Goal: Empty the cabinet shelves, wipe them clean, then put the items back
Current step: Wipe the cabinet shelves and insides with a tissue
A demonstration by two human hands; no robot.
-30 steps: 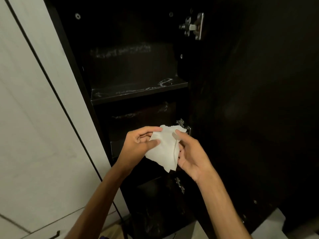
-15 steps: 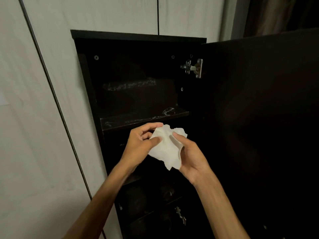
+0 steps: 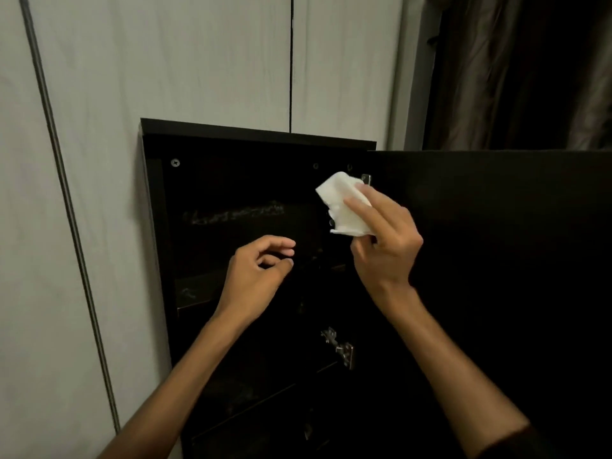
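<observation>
left hand (image 3: pixel 256 270) loosely curled, fingers holding nothing, in front of the shelf (image 3: pixel 195 294) | right hand (image 3: pixel 384 246) raised, fingers gripping a white wipe (image 3: pixel 344 207) near the upper hinge (image 3: pixel 366 179) | dark cabinet (image 3: pixel 231 180) open, door (image 3: pixel 496 260) swung right | pale wall (image 3: pixel 165 61) behind

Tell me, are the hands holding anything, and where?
The right hand grips a white wipe by its lower part, with fingers laid over its front. The left hand holds nothing.
</observation>
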